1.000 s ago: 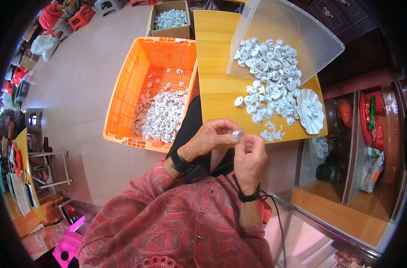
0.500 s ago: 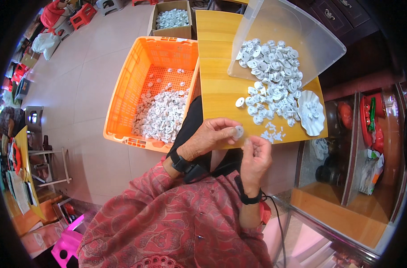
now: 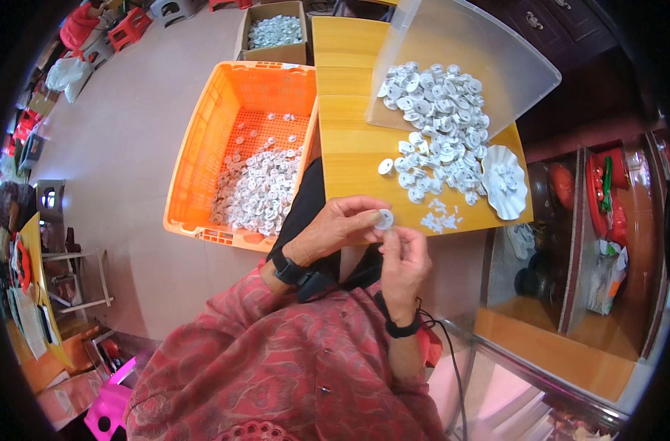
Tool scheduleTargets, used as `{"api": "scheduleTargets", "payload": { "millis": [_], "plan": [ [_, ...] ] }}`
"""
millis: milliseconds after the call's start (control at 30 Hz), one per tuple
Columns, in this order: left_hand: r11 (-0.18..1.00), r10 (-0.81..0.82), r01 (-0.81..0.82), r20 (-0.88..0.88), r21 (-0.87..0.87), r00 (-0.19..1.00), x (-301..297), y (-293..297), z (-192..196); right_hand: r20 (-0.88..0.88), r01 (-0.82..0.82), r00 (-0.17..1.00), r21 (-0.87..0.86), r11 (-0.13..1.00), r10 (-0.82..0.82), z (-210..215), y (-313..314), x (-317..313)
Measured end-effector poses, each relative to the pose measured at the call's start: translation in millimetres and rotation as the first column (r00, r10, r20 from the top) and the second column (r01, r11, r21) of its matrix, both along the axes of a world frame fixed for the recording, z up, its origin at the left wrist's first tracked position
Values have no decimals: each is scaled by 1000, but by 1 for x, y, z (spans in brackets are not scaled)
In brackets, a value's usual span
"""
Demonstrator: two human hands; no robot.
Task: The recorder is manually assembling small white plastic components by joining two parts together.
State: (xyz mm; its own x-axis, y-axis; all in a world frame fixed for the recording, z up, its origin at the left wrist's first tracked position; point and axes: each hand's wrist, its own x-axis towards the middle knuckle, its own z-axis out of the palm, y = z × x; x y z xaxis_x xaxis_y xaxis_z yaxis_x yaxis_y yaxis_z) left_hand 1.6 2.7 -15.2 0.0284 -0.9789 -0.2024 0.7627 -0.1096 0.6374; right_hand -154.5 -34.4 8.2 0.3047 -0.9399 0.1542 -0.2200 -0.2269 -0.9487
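Left hand (image 3: 340, 228) pinches white disc (image 3: 384, 218); right hand (image 3: 403, 262) fingers curled w/ tips at disc.

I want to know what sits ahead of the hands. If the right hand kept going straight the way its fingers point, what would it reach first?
Probably the small white disc pinched in the left hand, right above the right hand. Beyond that lies the yellow table, though depth is unclear.
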Motion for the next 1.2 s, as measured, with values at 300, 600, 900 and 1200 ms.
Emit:
{"api": "scheduleTargets", "payload": {
  "millis": [300, 600, 900, 1200],
  "plan": [
    [999, 0, 5, 125, -38, 992, -1, 1, 0, -93, -30, 995, -74, 997, 23, 9, 1, -1],
    [998, 64, -64, 207, -8, 976, 16, 12, 7, -123, -73, 990, -66, 995, 65, 5, -4, -6],
    [721, 459, -647, 528, 250, 715, 77, 42, -37, -567, -32, 757, -527, 849, -324, -14, -36, -43],
    [519, 357, -734, 669, 439, 652, 114, 67, -86, -566, -86, 769, -552, 829, -297, -20, -38, -44]
  ]
}}
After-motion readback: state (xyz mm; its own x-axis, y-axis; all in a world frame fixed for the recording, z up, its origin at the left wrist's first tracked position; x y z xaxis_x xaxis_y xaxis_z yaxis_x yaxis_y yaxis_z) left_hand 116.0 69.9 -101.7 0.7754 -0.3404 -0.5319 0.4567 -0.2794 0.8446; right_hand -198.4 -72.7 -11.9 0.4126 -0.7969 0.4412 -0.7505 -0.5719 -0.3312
